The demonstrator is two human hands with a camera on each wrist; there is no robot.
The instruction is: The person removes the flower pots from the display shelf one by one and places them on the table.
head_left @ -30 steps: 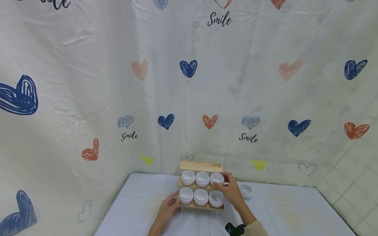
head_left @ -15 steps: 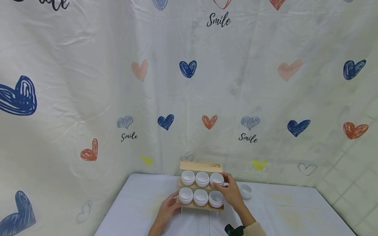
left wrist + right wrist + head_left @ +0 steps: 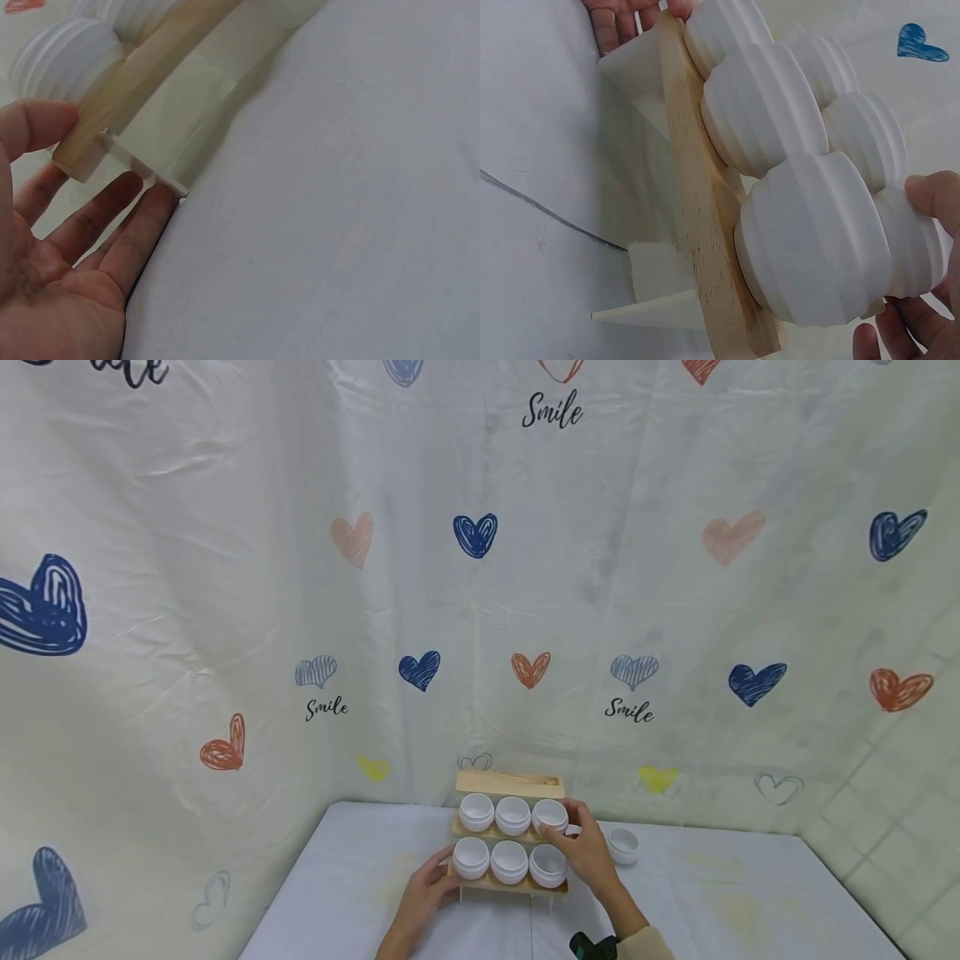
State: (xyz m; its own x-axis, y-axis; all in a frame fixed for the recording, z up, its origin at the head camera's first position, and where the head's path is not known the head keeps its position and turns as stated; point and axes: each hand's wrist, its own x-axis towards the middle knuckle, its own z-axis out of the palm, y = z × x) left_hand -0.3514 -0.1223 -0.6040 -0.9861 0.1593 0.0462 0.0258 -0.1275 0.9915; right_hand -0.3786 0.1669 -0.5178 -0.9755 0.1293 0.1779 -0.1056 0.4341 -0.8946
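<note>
In the head view, a tiered wooden stand (image 3: 491, 884) holds several small white cups, three on each of two steps. My left hand (image 3: 422, 897) grips the stand's lower left end. The left wrist view shows that thumb at the end of the wooden board (image 3: 124, 94), with other fingers under it beside a pale leg (image 3: 146, 168). With my right hand (image 3: 590, 853) I pinch the upper right cup (image 3: 550, 814), which sits on the stand. In the right wrist view, the thumb (image 3: 936, 196) lies on the cup's rim and the other fingers are underneath.
One more white cup (image 3: 622, 846) stands on the table, right of the stand and behind my right hand. A bare wooden top step (image 3: 510, 784) rises at the back. The white-covered table (image 3: 720, 893) ends against a heart-printed curtain (image 3: 555, 593).
The head view has shifted very slightly. Both hands, the stand and the cups keep their places.
</note>
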